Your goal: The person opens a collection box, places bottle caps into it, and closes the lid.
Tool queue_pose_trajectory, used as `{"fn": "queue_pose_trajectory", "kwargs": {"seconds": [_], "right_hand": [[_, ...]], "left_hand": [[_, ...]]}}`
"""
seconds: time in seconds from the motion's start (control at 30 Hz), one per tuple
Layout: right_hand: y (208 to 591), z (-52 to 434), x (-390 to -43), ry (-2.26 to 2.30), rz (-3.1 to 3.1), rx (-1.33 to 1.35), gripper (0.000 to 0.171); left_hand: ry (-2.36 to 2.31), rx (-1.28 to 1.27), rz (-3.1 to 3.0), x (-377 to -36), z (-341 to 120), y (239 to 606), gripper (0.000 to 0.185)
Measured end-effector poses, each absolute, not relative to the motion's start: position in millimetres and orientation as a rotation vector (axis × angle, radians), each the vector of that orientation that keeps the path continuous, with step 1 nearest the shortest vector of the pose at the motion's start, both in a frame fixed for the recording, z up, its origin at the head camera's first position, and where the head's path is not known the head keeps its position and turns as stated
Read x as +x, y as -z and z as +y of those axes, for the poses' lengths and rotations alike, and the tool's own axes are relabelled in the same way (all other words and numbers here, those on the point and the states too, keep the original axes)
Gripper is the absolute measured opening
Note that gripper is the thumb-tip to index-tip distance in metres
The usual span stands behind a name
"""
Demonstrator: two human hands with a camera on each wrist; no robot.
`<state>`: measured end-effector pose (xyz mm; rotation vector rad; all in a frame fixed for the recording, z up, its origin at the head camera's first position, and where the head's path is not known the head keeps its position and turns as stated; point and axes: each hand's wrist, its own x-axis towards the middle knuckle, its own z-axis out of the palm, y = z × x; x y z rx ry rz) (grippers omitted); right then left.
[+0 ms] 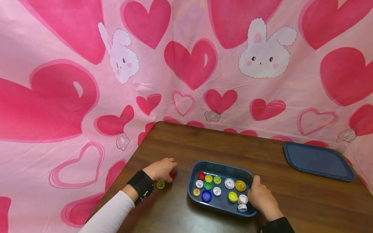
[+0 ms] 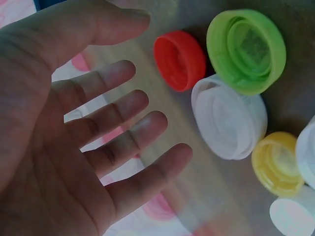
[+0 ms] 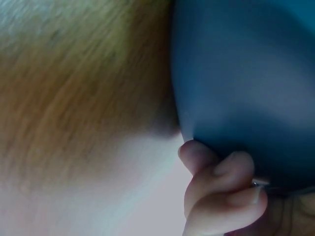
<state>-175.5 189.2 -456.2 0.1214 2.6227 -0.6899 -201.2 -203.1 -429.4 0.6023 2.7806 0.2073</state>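
Observation:
In the head view my left hand (image 1: pixel 161 169) is over the table's left part, by a red bottle cap (image 1: pixel 171 175) and a yellow-green cap (image 1: pixel 161 184). The left wrist view shows its fingers spread, apart from the caps. There a red cap, a green cap (image 2: pixel 246 51), a white cap (image 2: pixel 226 118) and a yellow cap (image 2: pixel 278 162) lie close together. My right hand (image 1: pixel 263 197) grips the right end of a dark blue plastic container (image 1: pixel 221 205), fingers curled at its rim. Inside it lie several caps, among them a blue one (image 1: pixel 206 195).
A flat dark blue tray or lid (image 1: pixel 319 161) lies at the back right of the brown wooden table (image 1: pixel 247 145). A pink cloth (image 1: pixel 186 19) with hearts and rabbits hangs behind the table and along its left side.

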Motion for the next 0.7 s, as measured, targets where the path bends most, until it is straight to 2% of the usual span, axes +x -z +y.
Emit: {"fn": "queue_pose_trajectory", "kwargs": {"seconds": [0.2, 0.4, 0.7], "right_hand": [[455, 188, -175, 0.688, 2.612, 0.135, 0.051], [454, 187, -175, 0.694, 2.597, 0.146, 0.052], [454, 188, -175, 0.665, 2.622, 0.135, 0.052]], "left_hand": [[-0.226, 0.607, 2.745, -201, -202, 435, 0.038], [-0.222, 0.583, 2.732, -200, -200, 438, 0.034], [-0.216, 0.688, 2.796, -199, -202, 445, 0.028]]}}
